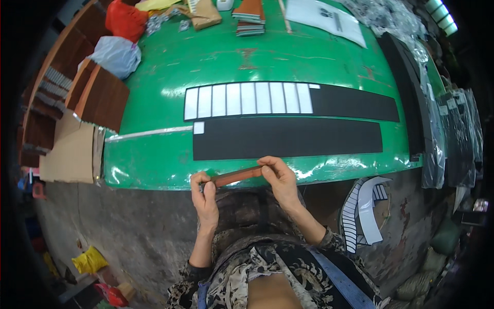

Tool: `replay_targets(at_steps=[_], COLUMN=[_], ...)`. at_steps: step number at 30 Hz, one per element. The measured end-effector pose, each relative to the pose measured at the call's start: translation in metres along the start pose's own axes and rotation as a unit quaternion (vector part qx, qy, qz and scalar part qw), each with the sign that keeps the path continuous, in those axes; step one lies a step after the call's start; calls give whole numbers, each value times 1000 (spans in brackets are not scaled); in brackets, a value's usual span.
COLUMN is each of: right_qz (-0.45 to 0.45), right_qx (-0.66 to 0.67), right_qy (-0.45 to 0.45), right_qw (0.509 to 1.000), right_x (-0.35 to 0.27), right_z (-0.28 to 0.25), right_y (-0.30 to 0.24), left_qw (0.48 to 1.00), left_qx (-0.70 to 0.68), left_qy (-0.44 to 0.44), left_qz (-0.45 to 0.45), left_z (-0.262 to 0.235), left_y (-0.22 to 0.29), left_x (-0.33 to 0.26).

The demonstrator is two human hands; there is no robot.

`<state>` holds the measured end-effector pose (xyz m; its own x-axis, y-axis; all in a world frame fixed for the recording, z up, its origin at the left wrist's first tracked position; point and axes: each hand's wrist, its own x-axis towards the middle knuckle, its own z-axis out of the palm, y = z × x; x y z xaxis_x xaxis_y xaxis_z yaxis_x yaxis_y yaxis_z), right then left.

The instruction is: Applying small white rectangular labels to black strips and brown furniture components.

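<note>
Nearest the body, both hands hold a thin reddish-brown strip (237, 176) just off the near edge of the green table (216, 62). The left hand (205, 198) has its fingers (197, 181) closed round the strip's left end, thumb on the near side. The right hand (280, 180) pinches the right end, its fingers (267, 162) curled over the top edge and the thumb beneath. The strip runs between the two grips, tilted slightly up toward the right, clear of the table surface.

To the right of the table's near edge, down by the floor, a brown bin (396, 216) holds curved white backing sheets (366, 206) cut into narrow ribs.

On the table just beyond the strip lies a long black sheet (288, 137) with one small white label (198, 127) at its left end. Beyond that lies a second black sheet (355, 103), its left part covered by a row of white labels (249, 99) side by side.

Left of the table stand brown cardboard boxes (98, 95) with flat cardboard (69, 149) beside them; what is inside I cannot tell. At the table's far edge sit a pale blue bag (116, 54), a red bag (125, 19), a small stack of brown strips (249, 16) and a white printed sheet (327, 19). Along the table's right side lie black pieces in clear plastic wrap (453, 129).
</note>
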<state>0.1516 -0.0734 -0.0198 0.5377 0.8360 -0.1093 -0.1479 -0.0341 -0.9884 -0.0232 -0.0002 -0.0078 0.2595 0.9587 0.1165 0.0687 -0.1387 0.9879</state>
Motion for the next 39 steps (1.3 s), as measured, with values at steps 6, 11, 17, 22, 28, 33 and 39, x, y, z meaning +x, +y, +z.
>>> replay_targets(at_steps=[6, 11, 17, 22, 28, 33, 39], right_qz=[-111, -264, -176, -122, -110, -103, -88], right_qx=[-194, -479, -595, -622, -642, -645, -644], right_qy=[21, 74, -41, -101, -117, -130, -142], right_qw=[975, 834, 783, 767, 750, 746, 747], right_x=[27, 118, 174, 187, 191, 196, 200], right_z=[-40, -131, -167, -164, -161, -159, -156], right_y=[-36, -57, -72, -74, -82, -78, -80], left_qw=[1000, 999, 997, 992, 978, 899, 698], left_qx=[-12, 27, 74, 115, 150, 366, 445], left_qy=[-5, 7, 1, 3, 43, -143, -419], left_qz=[-18, 18, 25, 46, 137, 195, 374], left_z=[0, -3, -6, -11, -29, 2, 137], left_y=[-7, -9, -11, -7, 5, 65, 34], left_x=[2, -1, -3, -3, 23, 112, 192])
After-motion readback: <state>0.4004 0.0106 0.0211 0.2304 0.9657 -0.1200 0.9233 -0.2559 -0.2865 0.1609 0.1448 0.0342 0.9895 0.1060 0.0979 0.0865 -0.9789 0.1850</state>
